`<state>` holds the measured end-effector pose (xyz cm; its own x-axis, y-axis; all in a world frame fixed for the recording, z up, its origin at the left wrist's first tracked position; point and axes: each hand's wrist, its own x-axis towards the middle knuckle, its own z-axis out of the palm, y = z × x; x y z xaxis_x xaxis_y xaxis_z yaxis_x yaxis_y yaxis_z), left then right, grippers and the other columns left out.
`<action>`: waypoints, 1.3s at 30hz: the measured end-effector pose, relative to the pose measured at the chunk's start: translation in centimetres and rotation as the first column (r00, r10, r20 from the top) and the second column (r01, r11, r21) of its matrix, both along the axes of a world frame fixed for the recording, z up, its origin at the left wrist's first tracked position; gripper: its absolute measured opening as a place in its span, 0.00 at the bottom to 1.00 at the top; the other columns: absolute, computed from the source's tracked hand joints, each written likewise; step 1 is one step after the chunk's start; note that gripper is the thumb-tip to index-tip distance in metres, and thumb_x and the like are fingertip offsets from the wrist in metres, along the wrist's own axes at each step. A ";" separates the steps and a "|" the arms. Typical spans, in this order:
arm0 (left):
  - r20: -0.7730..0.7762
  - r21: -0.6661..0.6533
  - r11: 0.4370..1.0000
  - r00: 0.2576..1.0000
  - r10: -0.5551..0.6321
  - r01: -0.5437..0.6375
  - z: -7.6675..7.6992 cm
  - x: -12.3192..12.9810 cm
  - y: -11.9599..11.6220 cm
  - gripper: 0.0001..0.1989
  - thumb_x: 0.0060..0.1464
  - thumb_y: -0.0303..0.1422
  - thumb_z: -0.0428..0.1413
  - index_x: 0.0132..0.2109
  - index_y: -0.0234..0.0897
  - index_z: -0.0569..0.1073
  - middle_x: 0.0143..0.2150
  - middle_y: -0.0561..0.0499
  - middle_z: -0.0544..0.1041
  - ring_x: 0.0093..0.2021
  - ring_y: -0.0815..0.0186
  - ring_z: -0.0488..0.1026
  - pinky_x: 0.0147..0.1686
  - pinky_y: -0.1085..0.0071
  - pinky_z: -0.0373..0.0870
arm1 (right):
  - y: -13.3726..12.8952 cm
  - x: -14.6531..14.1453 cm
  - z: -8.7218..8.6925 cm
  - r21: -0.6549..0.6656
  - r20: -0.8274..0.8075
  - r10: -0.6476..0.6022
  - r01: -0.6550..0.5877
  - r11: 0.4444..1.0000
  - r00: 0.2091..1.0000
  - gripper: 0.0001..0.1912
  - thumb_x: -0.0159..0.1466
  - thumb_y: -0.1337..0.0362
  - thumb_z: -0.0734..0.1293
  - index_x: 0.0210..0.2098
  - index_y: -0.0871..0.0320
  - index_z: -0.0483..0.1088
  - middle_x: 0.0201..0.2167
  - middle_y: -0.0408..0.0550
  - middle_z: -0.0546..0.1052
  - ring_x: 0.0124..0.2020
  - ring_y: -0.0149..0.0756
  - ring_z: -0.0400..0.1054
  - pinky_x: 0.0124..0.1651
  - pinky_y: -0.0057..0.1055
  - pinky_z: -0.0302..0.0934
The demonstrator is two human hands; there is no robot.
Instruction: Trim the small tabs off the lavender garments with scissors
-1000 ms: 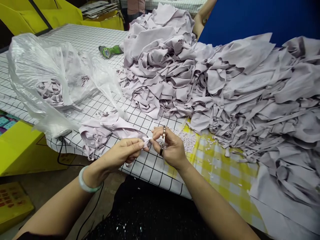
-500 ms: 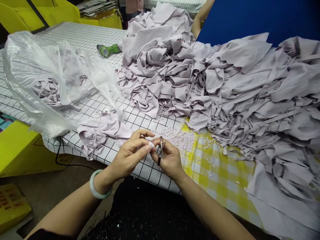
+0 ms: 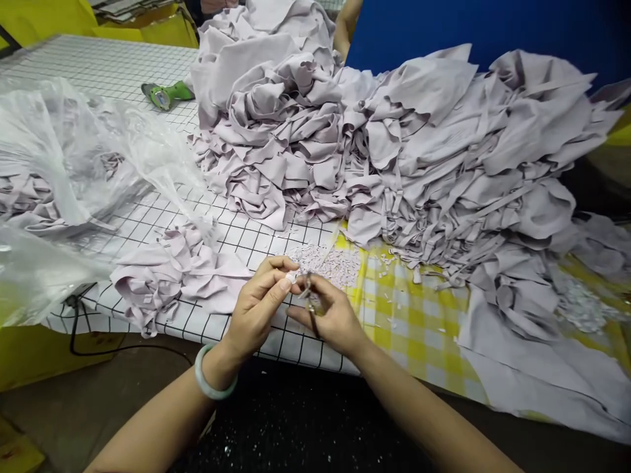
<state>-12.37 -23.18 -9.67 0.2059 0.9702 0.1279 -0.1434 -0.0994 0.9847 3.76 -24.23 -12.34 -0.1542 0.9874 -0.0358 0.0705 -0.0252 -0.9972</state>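
My left hand [image 3: 261, 299], with a pale green bangle [image 3: 214, 387] on the wrist, pinches a small white piece of fabric [image 3: 290, 277] between thumb and fingertips. Right beside it, my right hand [image 3: 335, 314] holds small dark metal thread snips [image 3: 312, 309], blurred and partly hidden by the fingers. The two hands nearly meet above the table's front edge. Just behind them lies a scatter of tiny pale clippings [image 3: 328, 263]. A loose bunch of light lilac fabric pieces [image 3: 182, 272] rests left of my left hand.
A big heap of lilac fabric pieces [image 3: 305, 131] spreads across the back and right. On the left stands a clear plastic bag [image 3: 89, 144] with fabric inside. A green-handled tool [image 3: 165, 95] lies behind it on the grid-patterned cloth [image 3: 108, 66]. Another person's arm [image 3: 346, 29] shows beside a blue panel [image 3: 468, 29].
The view has turned to the right, so the table's contents appear further left. My right hand's fingers have spread apart around the snips. My left hand keeps its pinch.
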 end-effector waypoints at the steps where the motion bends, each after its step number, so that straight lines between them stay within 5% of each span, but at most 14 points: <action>1: 0.005 -0.004 1.000 1.000 -0.009 0.009 0.2 0.1 0.0 0.11 0.67 0.35 0.54 0.37 0.38 0.79 0.52 0.44 0.71 0.57 0.58 0.67 0.55 0.61 0.66 | 0.0 -1.1 -0.3 -0.038 -0.110 -0.014 0.010 0.999 0.994 0.18 0.55 0.52 0.77 0.36 0.54 0.70 0.36 0.45 0.74 0.40 0.39 0.69 0.47 0.37 0.65; 3: 0.029 -0.015 1.000 0.999 -0.016 0.016 0.6 0.3 0.0 0.12 0.67 0.35 0.54 0.37 0.38 0.79 0.52 0.43 0.72 0.57 0.57 0.67 0.54 0.60 0.67 | -0.2 -3.1 -0.6 -0.118 -0.278 -0.072 0.040 0.992 0.958 0.18 0.57 0.50 0.75 0.33 0.54 0.68 0.31 0.42 0.72 0.35 0.36 0.68 0.43 0.35 0.66; 6: 0.049 -0.040 0.999 0.999 0.010 -0.008 0.7 0.4 -0.1 0.13 0.68 0.34 0.52 0.36 0.38 0.78 0.41 0.45 0.72 0.52 0.58 0.68 0.45 0.63 0.69 | -0.8 -3.9 -0.4 -0.136 -0.319 -0.026 -0.019 0.991 0.947 0.18 0.59 0.50 0.73 0.31 0.55 0.66 0.28 0.41 0.70 0.31 0.34 0.66 0.39 0.33 0.65; 10: -0.065 0.043 0.997 0.996 0.066 -0.063 0.2 0.6 -0.3 0.12 0.68 0.33 0.51 0.37 0.39 0.76 0.37 0.47 0.66 0.47 0.60 0.66 0.45 0.63 0.67 | -0.9 -0.4 0.6 0.036 0.104 0.061 -0.066 0.997 0.993 0.17 0.60 0.49 0.73 0.34 0.56 0.69 0.32 0.46 0.72 0.36 0.39 0.67 0.42 0.36 0.64; 13: -0.151 0.135 0.991 0.987 0.045 -0.024 0.0 1.0 -0.4 0.12 0.69 0.31 0.49 0.37 0.38 0.74 0.41 0.47 0.66 0.47 0.61 0.65 0.48 0.62 0.65 | -0.4 2.5 1.3 0.175 0.478 -0.007 -0.088 0.981 0.878 0.21 0.57 0.45 0.73 0.29 0.56 0.69 0.30 0.47 0.72 0.36 0.42 0.64 0.42 0.39 0.60; 16: -0.197 0.197 0.980 0.980 0.015 0.024 -0.1 1.3 -0.3 0.14 0.70 0.30 0.46 0.34 0.37 0.69 0.42 0.46 0.65 0.49 0.61 0.63 0.48 0.62 0.64 | 0.0 3.9 1.7 0.205 0.631 -0.009 -0.156 0.966 0.776 0.24 0.57 0.43 0.73 0.23 0.55 0.66 0.23 0.44 0.70 0.32 0.39 0.62 0.41 0.37 0.57; 27: -0.248 0.307 0.949 0.969 0.007 0.072 -1.1 2.1 0.0 0.08 0.69 0.26 0.46 0.41 0.37 0.68 0.45 0.47 0.63 0.49 0.62 0.62 0.49 0.63 0.64 | -0.2 4.5 1.7 0.331 0.653 -0.084 -0.183 0.926 0.753 0.29 0.59 0.40 0.71 0.18 0.57 0.62 0.17 0.40 0.63 0.25 0.31 0.58 0.40 0.34 0.53; 39: -0.319 0.316 0.940 0.947 -0.021 0.127 -0.7 3.0 0.2 0.11 0.69 0.26 0.45 0.39 0.39 0.70 0.41 0.47 0.65 0.49 0.59 0.62 0.49 0.60 0.65 | 0.0 5.2 0.9 0.277 0.638 -0.062 -0.153 0.949 0.768 0.31 0.59 0.40 0.71 0.15 0.56 0.61 0.15 0.39 0.64 0.23 0.31 0.57 0.39 0.35 0.52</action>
